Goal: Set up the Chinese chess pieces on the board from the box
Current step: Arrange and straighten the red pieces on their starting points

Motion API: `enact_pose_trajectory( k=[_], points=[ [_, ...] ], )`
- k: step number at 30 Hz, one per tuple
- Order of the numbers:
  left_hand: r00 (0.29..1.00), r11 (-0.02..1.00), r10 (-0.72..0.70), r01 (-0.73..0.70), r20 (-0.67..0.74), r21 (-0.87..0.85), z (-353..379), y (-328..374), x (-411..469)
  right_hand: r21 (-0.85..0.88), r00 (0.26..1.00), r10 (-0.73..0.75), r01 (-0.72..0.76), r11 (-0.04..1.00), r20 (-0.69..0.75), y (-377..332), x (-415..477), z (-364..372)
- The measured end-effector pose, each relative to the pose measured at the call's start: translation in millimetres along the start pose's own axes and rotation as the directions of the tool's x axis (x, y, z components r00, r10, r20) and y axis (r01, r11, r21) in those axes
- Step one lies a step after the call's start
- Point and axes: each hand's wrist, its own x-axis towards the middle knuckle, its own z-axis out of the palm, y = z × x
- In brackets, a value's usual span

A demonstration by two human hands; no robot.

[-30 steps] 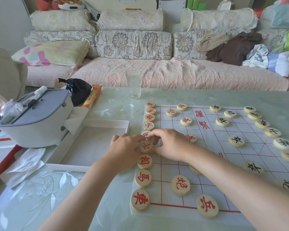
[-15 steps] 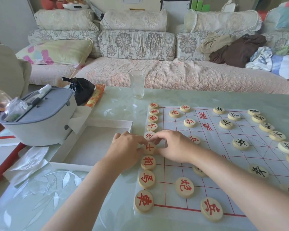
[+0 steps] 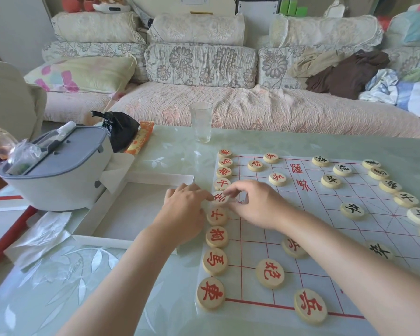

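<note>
The left hand [image 3: 182, 209] and right hand [image 3: 257, 204] meet at one red piece [image 3: 220, 198], curled fingers [image 3: 235, 187] pinching its rim from both sides. It lies mid-column on the board's [image 3: 313, 197] left edge, beside the white box [image 3: 136, 209].

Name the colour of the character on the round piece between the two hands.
Red, on the pale wooden disc; head view.
</note>
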Motion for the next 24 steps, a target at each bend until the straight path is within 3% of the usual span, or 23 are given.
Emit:
enact_pose_trajectory(
  k=[2, 7, 11, 19, 24],
  points=[
    [1.0, 1.0, -0.013, 0.013, -0.003, -0.002, -1, 0, 5, -0.023, 0.998, 0.033, -0.035, 0.999, -0.054, 2, 5, -5],
    [1.0, 1.0, -0.012, 0.012, 0.015, 0.003, 7, 1, 23, -0.136, 0.996, 0.092, -0.093, 0.986, -0.011, 2, 15, 5],
    [0.997, 1.0, 0.01, -0.012, 0.074, 0.025, 15, 1, 32, -0.084, 0.994, 0.105, -0.104, 0.991, 0.008, 3, 24, 12],
    [0.999, 0.998, 0.031, -0.03, -0.018, 0.057, 14, -5, 37, -0.036, 0.995, 0.1, -0.1, 0.994, -0.005, 19, 32, 9],
    [0.996, 0.994, 0.08, -0.082, 0.026, 0.066, 19, -2, 36, 0.016, 0.997, 0.079, -0.079, 0.997, -0.005, 14, 30, 13]
  ],
)
